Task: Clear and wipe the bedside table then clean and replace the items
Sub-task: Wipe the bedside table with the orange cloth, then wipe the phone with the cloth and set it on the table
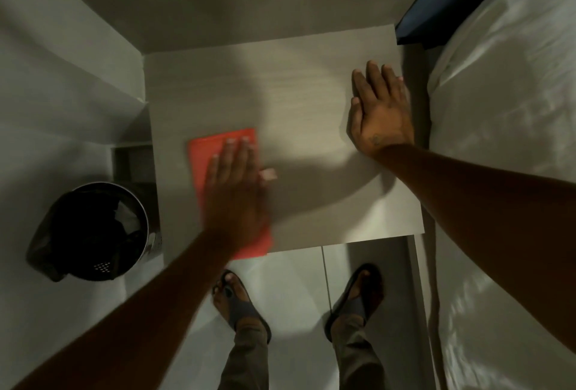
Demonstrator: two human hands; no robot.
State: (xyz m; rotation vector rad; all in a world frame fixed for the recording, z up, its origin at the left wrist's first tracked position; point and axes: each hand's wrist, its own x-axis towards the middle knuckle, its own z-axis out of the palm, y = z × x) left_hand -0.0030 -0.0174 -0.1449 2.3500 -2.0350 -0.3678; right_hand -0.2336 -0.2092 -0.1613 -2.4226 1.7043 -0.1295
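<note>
Pressing flat with fingers together, the left hand (232,184) lies on an orange-red cloth (218,153) at the front-left part of the pale bedside table (296,115); both look blurred. The right hand (381,112) rests palm-down, fingers extended side by side, by the table's right edge, just beside the white bed (505,109). A lined waste bin (93,230) stands on the floor to the table's left.

Bare forearms, olive-brown trousers (246,355), dark strapped sandals (240,311), small wrist marking (376,139).
</note>
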